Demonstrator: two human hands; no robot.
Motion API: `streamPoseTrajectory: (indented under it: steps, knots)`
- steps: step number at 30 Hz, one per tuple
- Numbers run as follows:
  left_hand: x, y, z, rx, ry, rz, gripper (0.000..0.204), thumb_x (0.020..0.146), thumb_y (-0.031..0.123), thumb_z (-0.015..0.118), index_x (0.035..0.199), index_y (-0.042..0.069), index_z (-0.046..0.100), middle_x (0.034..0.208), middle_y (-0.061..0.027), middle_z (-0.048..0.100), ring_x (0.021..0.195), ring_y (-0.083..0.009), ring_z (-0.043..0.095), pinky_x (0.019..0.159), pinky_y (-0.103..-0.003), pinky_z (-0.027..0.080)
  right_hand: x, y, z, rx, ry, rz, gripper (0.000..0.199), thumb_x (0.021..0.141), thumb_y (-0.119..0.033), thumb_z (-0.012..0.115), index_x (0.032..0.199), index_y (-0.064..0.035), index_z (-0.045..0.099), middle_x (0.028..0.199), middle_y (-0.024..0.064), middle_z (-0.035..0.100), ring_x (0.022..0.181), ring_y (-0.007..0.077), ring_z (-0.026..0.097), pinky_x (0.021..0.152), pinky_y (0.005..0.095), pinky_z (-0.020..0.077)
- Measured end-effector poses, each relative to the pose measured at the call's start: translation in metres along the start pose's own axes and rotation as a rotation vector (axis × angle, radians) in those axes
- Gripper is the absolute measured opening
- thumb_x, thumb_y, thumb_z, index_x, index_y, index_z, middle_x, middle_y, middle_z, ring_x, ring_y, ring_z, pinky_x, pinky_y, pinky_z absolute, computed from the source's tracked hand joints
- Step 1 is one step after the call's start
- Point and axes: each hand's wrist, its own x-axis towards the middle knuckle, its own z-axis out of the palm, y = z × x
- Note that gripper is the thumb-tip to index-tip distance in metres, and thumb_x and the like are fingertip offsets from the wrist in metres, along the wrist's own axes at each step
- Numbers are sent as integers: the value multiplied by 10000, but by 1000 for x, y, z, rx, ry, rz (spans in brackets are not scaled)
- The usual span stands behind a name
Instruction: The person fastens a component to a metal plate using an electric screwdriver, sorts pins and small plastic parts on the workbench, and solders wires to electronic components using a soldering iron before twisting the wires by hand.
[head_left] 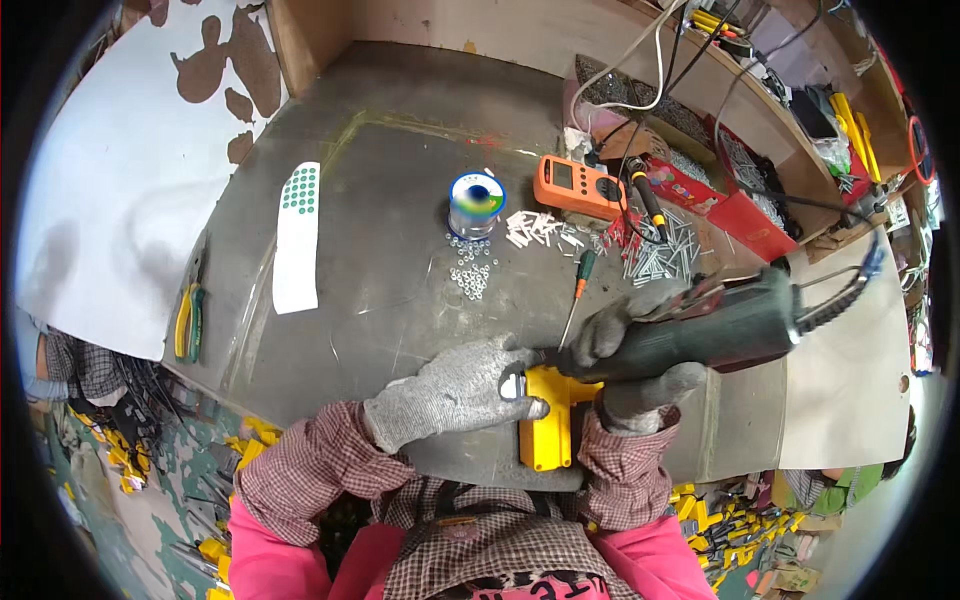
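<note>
My left hand point(445, 395), in a grey knit glove, is closed around the upper end of a yellow plastic housing point(545, 435) at the table's near edge. A small white part shows between its fingers. In my right hand point(605, 335), also gloved, lies a dark electric screwdriver point(715, 330), tilted nearly flat. Its narrow front end points left and meets the left fingertips above the housing. Whether the bit touches a screw is hidden by the fingers. Just beyond the right hand lies a small screwdriver point(584, 268) with a green and orange handle.
A solder spool point(476, 205) stands mid-table beside small nuts point(470, 280) and white sleeves point(533, 228). Farther right are an orange multimeter point(580, 187), a soldering iron point(646, 195) and loose screws point(665, 250). Pliers point(188, 315) and a sticker sheet point(297, 240) lie left.
</note>
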Motion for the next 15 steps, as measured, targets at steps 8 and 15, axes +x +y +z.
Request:
streamPoseTrajectory:
  steps: [8, 15]
  knots:
    - [10, 5, -6, -127, -17, 84, 732, 860, 549, 633, 1339, 11, 503, 1279, -212, 518, 1169, -367, 540, 991, -432, 465, 9, -16, -16, 260, -371, 407, 492, 779, -371, 801, 950, 4, 532, 713, 180, 615, 602, 285, 610, 557, 388, 497]
    - [-8, 10, -11, -330, 64, 62, 585, 853, 426, 695, 1255, 28, 545, 1267, -201, 538, 1144, -380, 554, 972, -449, 472, -2, -14, 1, 213, -350, 505, 340, 909, -274, 705, 965, 25, 553, 741, 156, 614, 683, 248, 614, 606, 344, 481]
